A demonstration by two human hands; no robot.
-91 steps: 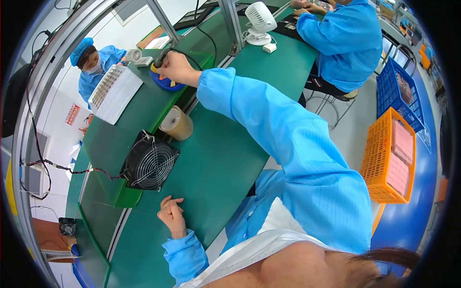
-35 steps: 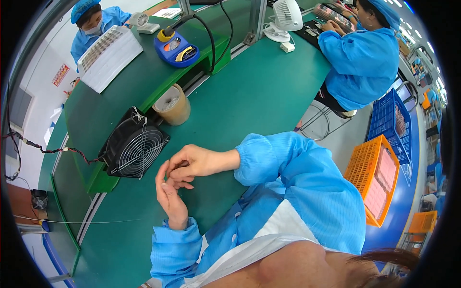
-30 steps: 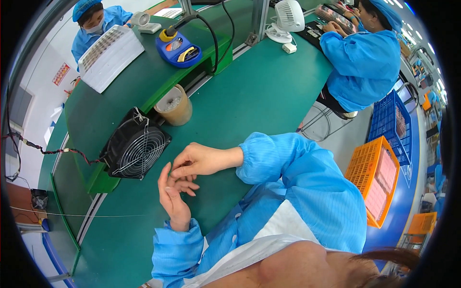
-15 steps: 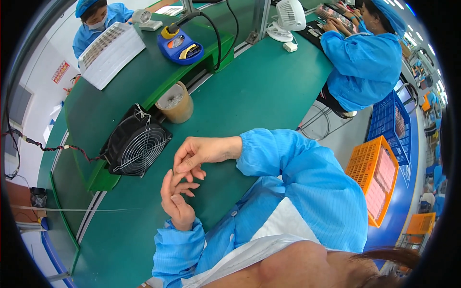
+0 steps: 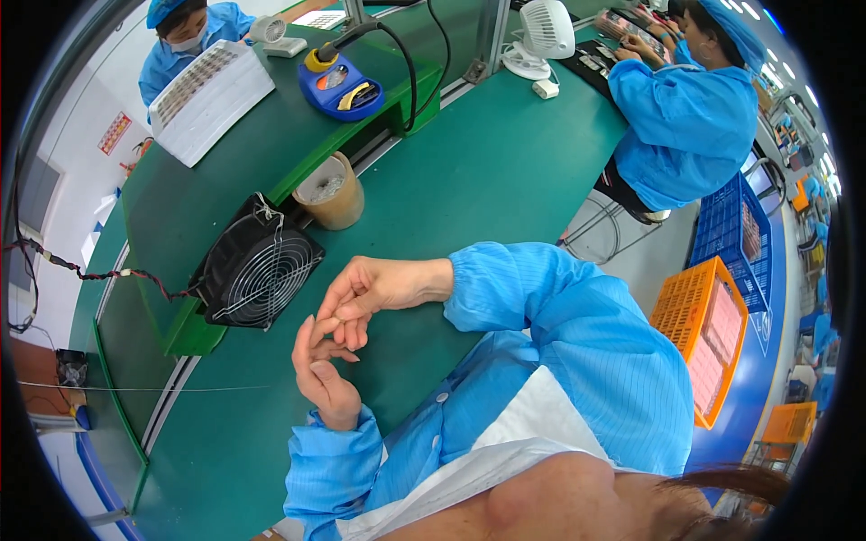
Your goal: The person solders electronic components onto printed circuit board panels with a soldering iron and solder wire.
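Observation:
My hands meet over the green bench [image 5: 244, 433], in front of a black fan. My left hand [image 5: 323, 379] is open, its fingers reaching up and apart from the thumb, and holds nothing that I can see. From the right, my right hand [image 5: 383, 288] comes over it with thumb and forefinger pinched together at the left fingertips. Whatever sits in that pinch, if anything, is too small to make out. Closest to both hands stands the black fan [image 5: 266, 275] with a wire guard, a twisted cable [image 5: 135, 272] running off to its left.
Behind the fan are a tan tub [image 5: 338, 212] and a raised shelf carrying a blue soldering-iron stand [image 5: 347, 99] and a white tray [image 5: 212, 113]. A white desk fan [image 5: 546, 32] stands farther back. Co-workers sit ahead and at right. An orange crate [image 5: 672, 311] is on my right.
My left hand has shifted slightly left. The fingers of my right hand have drawn closer together at the left fingertips. The co-worker at right has moved their hands.

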